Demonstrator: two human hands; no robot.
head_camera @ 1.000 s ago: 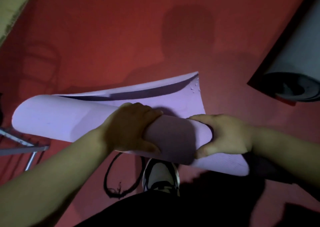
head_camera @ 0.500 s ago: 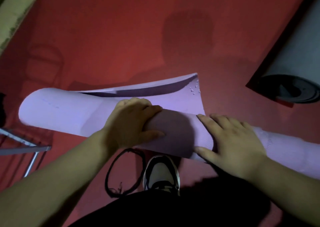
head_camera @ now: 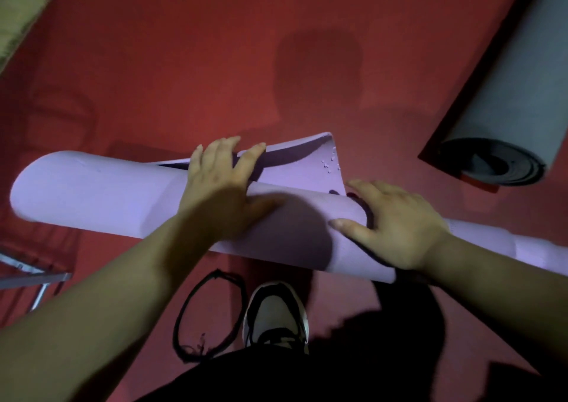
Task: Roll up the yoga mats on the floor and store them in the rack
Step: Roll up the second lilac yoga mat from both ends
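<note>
Purple yoga mat (head_camera: 92,192) is most of the way rolled. It sits crosswise right in front of the person, over the red floor (head_camera: 184,63) and just above their black-and-white sneaker (head_camera: 275,312). Honestly can't tell from this angle whether the roll is resting on a leg or is just held up by the hands.

It's a pale lilac, matte and smooth, and the roll is pretty loose. There's a fat, rounded tube on the left, then a thinner, tighter, stepped bit poking out toward the right edge of the view. The loose flap (head_camera: 301,162) at the back isn't wrapped in yet. It curls up with a dark shadow under it and has a few little pale specks near its corner.

The left hand (head_camera: 221,186) lies on top of the roll around the middle. Its fingers are straight and spread, the tips reach over onto the flap's edge, and the thumb is flat along the tube. The right hand (head_camera: 399,226) is flat on the roll too, with fingers splayed and palm down, not wrapped around anything.

A grey yoga mat (head_camera: 507,94), partly rolled, lies on the floor well off to the upper right. There's also a black loop of cord (head_camera: 209,309) on the floor beside the sneaker and a metal frame (head_camera: 30,275) at the left edge.
</note>
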